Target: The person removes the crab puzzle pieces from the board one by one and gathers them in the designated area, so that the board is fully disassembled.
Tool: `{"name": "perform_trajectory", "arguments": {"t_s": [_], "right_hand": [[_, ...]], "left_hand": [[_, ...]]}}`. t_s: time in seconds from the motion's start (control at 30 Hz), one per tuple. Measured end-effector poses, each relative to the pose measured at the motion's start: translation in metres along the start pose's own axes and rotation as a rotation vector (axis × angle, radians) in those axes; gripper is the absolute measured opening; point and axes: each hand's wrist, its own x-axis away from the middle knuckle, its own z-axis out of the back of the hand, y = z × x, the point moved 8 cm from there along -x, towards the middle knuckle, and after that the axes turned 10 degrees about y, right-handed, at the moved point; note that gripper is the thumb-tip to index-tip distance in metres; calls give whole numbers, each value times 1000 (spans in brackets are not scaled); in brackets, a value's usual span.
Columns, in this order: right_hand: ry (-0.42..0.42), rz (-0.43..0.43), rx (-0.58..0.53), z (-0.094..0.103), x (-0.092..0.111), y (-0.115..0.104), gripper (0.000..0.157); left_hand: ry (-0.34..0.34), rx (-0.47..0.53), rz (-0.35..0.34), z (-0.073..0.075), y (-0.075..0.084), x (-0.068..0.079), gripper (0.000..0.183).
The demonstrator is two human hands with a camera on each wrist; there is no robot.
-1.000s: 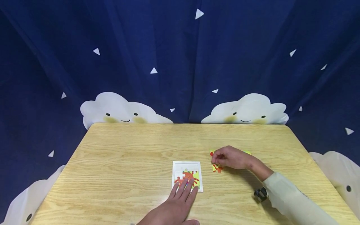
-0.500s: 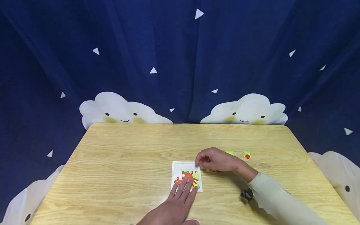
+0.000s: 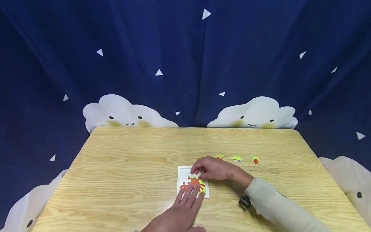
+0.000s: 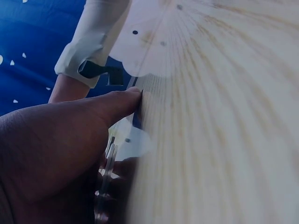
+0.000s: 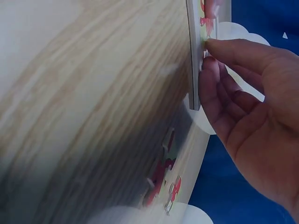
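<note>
1. The left hand [image 4: 51, 154] fills the lower left, thumb lying against the wooden table [image 4: 224, 121].
2. A pale sleeve [image 4: 93, 42] with a dark strap [image 4: 100, 72] shows above.

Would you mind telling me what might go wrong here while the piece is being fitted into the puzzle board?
1. The right hand covers the spot on the puzzle board where it presses a piece, so a misaligned piece might be forced in.
2. The left hand rests only on the board's near edge; a sideways push could slide it on the table.
3. The sleeve passes near three loose pieces and might brush them away.
</note>
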Motion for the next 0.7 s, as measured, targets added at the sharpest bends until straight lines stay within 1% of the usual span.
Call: {"name": "perform_trajectory", "arguments": {"t_s": [0.17, 0.3, 0.53, 0.7], "right_hand": [[-7, 2, 21, -2, -2, -1, 28], [-15, -17, 26, -2, -3, -1, 29], [-18, -41, 4, -3, -2, -2, 30], [-4, -65, -17, -4, -2, -3, 30]], "left_hand": [[22, -18, -3, 2, 0, 0, 93], [33, -33, -15, 2, 0, 0, 92], [-4, 12, 11, -2, -1, 0, 94], [3, -25, -4, -2, 1, 0, 94]]}}
